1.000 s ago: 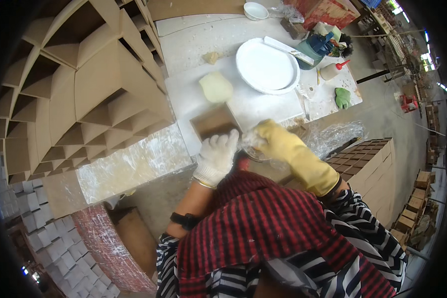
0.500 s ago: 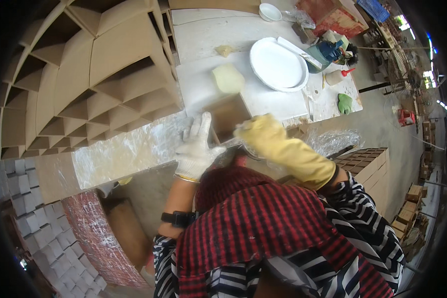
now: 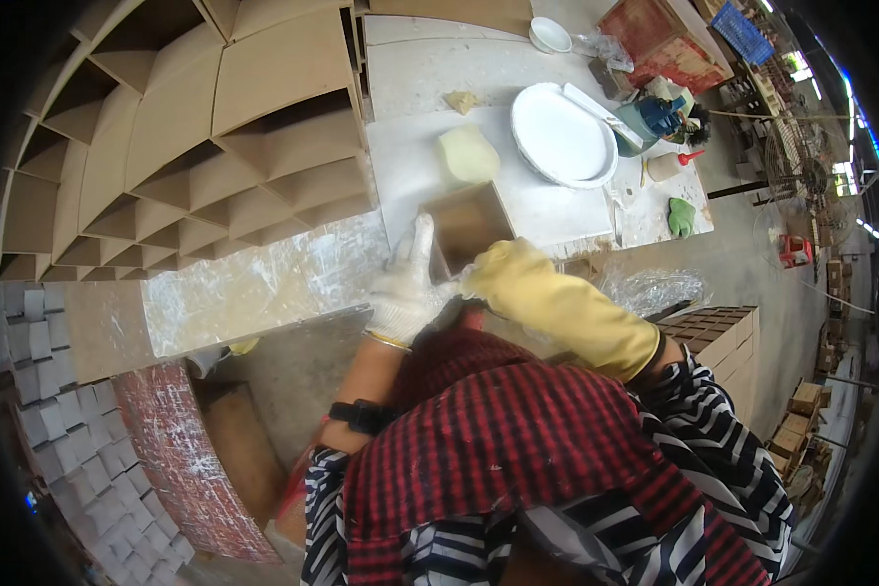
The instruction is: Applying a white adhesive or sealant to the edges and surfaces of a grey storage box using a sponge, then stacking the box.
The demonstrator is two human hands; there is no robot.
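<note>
A small open brown box (image 3: 472, 217) stands at the table's near edge, its open side facing up. My left hand (image 3: 405, 298), in a white knit glove, holds the box's left side, its fingers stretched along the wall and its thumb toward the near side. My right hand (image 3: 518, 278), in a yellow rubber glove, is at the near right corner of the box with bent fingers. Whatever lies under those fingers is hidden. Just beyond the box is a pale yellow sponge-like piece (image 3: 467, 154), and farther back a smaller tan lump (image 3: 462, 102).
Brown compartmented boxes (image 3: 283, 78) stand stacked at left. A white round tray (image 3: 564, 137) bears a flat white strip. Nearby are a teal jug (image 3: 645, 122), a red-tipped squeeze bottle (image 3: 666, 167), a green cloth-like piece (image 3: 682, 217) and a white bowl (image 3: 550, 35). Clear plastic film (image 3: 654, 291) lies at right.
My left hand has moved right, from spread fingers beside the box to fingers together along its wall. My right hand has come slightly nearer the box's corner. The whole view has shifted a little.
</note>
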